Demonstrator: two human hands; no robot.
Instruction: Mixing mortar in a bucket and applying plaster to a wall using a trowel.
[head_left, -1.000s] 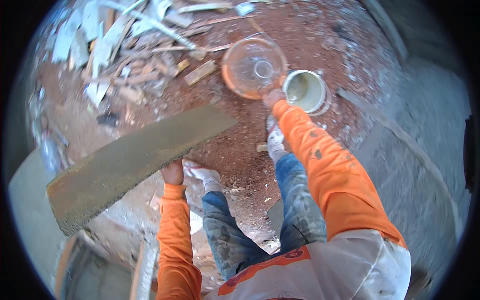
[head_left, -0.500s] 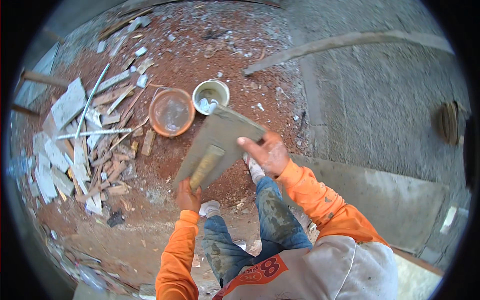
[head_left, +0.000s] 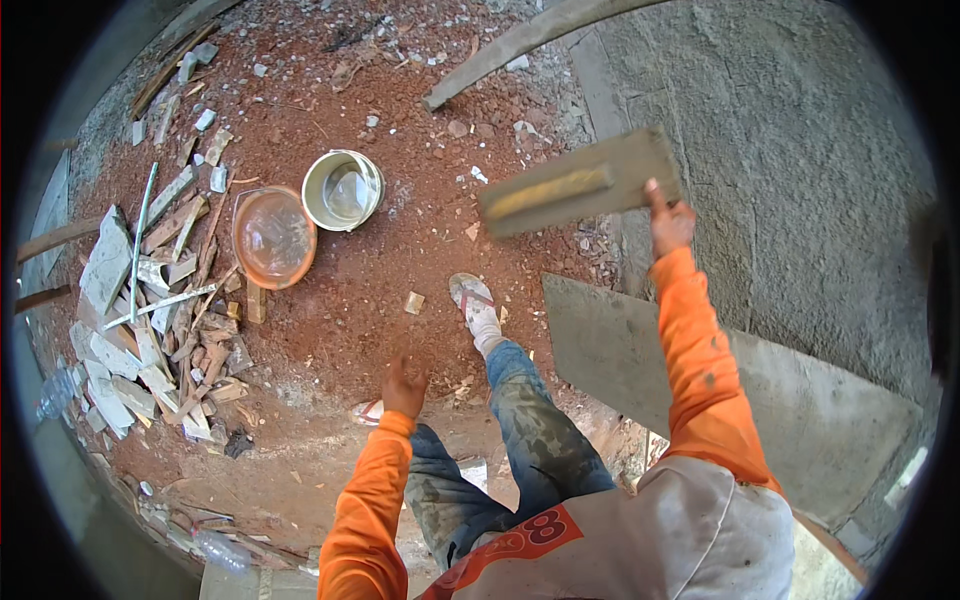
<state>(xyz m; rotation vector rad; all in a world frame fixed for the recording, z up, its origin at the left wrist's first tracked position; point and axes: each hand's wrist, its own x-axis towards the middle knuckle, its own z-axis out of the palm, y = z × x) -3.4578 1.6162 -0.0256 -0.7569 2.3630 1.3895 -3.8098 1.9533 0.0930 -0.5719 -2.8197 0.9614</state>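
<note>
A grey-coated rectangular plastering float with a yellow handle is held up at the right by my right hand, which grips it at its right end. My left hand hangs above the red dirt in front of my legs, its fingers loosely bent and apart, holding nothing. To the upper left, an orange basin with cloudy water stands beside a white bucket that has some liquid inside.
A heap of wood scraps and broken boards lies at the left. A flat grey slab lies at the lower right, beside rough concrete. A long grey plank crosses the top. My sandalled foot is on the dirt.
The float was in both hands half a second earlier; my left hand has let go, and my right hand has carried it up and to the right.
</note>
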